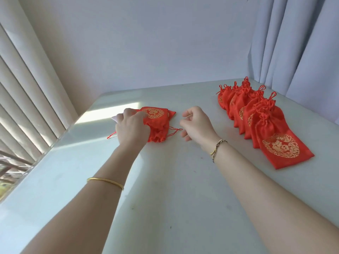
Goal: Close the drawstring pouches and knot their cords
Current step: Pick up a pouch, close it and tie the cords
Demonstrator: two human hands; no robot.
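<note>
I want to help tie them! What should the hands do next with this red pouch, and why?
Probably the right hand should pinch the loose cord end just beside it and pull: the left hand holds the pouch, which is not knotted yet.

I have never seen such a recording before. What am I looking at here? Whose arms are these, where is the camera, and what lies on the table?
There is no machine here. These are a person's two bare arms, seen by one camera worn on the head, which looks forward and down. The left hand holds a red drawstring pouch with a gold pattern down on the white table. Its thin cord lies loose toward the right hand, whose fingers are loosely curled and hold nothing that I can see. Farther right lies an overlapping row of pouches, with their tops gathered and their cords tied.
</note>
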